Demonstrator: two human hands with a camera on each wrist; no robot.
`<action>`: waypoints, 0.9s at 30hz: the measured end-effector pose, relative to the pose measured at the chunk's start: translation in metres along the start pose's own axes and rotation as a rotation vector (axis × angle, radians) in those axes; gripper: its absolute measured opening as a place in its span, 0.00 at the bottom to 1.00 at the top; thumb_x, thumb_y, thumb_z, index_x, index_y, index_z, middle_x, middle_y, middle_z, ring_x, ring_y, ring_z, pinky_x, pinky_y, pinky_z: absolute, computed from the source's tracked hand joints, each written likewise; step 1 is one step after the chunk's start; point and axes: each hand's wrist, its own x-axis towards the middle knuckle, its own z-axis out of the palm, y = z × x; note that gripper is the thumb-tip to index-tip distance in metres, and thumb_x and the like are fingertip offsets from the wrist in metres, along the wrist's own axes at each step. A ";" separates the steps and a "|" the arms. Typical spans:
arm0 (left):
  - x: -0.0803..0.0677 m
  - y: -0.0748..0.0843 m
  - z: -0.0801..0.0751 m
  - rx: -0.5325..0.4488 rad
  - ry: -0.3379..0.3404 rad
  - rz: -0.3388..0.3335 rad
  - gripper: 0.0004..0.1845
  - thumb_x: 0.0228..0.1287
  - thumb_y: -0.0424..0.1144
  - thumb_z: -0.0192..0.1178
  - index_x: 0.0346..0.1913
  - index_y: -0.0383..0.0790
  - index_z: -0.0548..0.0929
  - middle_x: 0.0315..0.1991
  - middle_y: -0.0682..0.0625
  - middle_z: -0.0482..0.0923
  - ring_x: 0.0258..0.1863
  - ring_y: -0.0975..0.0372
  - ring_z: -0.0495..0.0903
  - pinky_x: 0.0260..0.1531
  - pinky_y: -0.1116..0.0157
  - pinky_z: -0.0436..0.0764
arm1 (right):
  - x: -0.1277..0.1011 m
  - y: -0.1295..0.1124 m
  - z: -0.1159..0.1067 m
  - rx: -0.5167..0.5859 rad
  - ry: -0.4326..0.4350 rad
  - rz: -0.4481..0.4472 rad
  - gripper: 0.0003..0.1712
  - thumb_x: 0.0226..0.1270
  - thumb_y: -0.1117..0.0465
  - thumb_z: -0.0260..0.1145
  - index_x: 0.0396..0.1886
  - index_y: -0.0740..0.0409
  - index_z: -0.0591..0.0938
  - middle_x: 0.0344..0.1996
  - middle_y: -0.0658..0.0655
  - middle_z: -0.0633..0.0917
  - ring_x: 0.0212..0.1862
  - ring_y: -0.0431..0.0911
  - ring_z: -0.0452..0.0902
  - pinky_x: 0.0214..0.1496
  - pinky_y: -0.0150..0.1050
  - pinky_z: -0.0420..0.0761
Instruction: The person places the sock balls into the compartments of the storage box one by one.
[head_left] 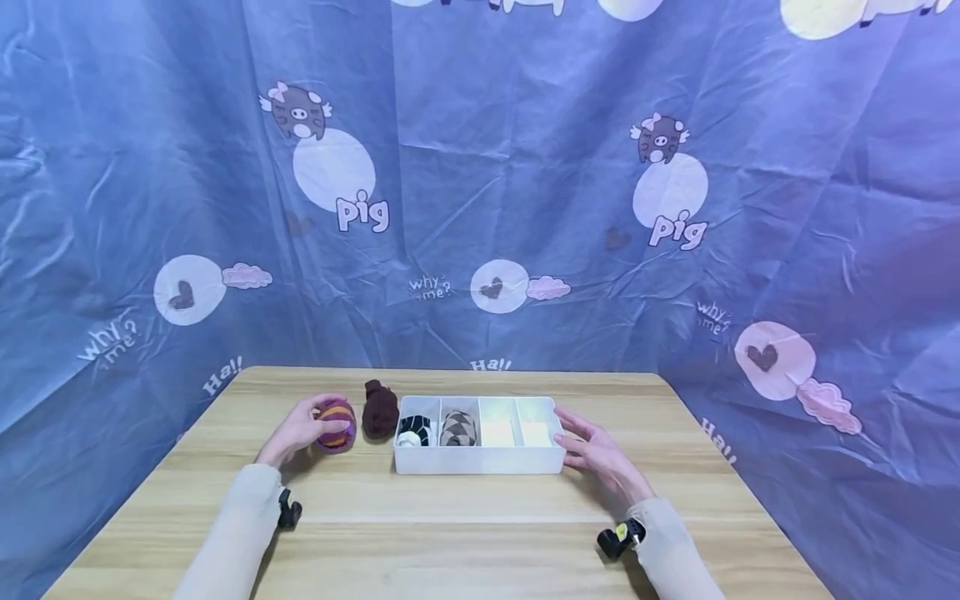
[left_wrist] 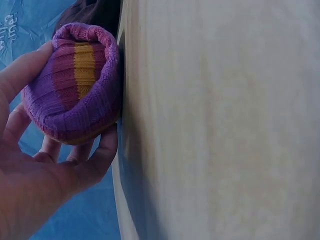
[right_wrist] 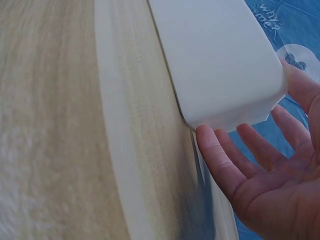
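A rolled purple sock ball with orange and maroon stripes sits on the wooden table, and my left hand curls its fingers round it; the left wrist view shows the sock ball cupped by the left hand. A dark brown sock bundle lies just right of it. A white divided box holds a black-and-white sock roll and a grey patterned roll; its two right compartments look bare. My right hand rests with straight fingers against the box's right end, right hand.
Blue cartoon-printed cloth hangs behind and on both sides of the table. Bare wood stretches in front of the box toward me. Small black devices sit at both wrists.
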 end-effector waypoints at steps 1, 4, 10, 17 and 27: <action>0.000 0.001 0.000 0.005 0.004 0.000 0.32 0.56 0.36 0.70 0.63 0.31 0.73 0.50 0.32 0.78 0.46 0.51 0.79 0.41 0.64 0.80 | 0.000 0.000 0.000 0.000 0.000 -0.001 0.43 0.67 0.60 0.66 0.77 0.54 0.57 0.75 0.68 0.55 0.52 0.41 0.79 0.52 0.37 0.83; 0.000 0.003 0.002 0.010 0.019 -0.015 0.32 0.56 0.37 0.71 0.63 0.32 0.74 0.51 0.32 0.78 0.46 0.50 0.78 0.41 0.64 0.80 | 0.000 0.000 -0.001 0.001 0.005 -0.002 0.43 0.67 0.60 0.67 0.77 0.54 0.57 0.75 0.67 0.55 0.53 0.41 0.79 0.53 0.37 0.82; 0.003 0.008 0.007 -0.020 0.057 -0.063 0.34 0.54 0.38 0.73 0.63 0.32 0.74 0.51 0.35 0.77 0.49 0.51 0.77 0.44 0.64 0.81 | -0.001 0.001 -0.001 -0.034 0.006 -0.002 0.42 0.68 0.59 0.66 0.77 0.54 0.57 0.75 0.67 0.56 0.57 0.45 0.77 0.54 0.39 0.82; 0.006 0.011 0.006 -0.035 0.134 -0.055 0.31 0.54 0.41 0.73 0.61 0.34 0.77 0.48 0.39 0.76 0.45 0.56 0.78 0.43 0.69 0.78 | 0.001 -0.002 0.000 -0.033 0.008 -0.015 0.41 0.68 0.59 0.66 0.77 0.53 0.59 0.75 0.66 0.57 0.55 0.43 0.78 0.52 0.38 0.83; 0.001 0.035 0.019 -0.119 0.254 -0.016 0.31 0.52 0.44 0.75 0.58 0.37 0.79 0.46 0.41 0.77 0.41 0.62 0.76 0.41 0.71 0.78 | -0.002 0.000 0.001 -0.050 0.000 -0.009 0.42 0.68 0.60 0.65 0.77 0.53 0.58 0.75 0.67 0.56 0.59 0.48 0.76 0.55 0.41 0.82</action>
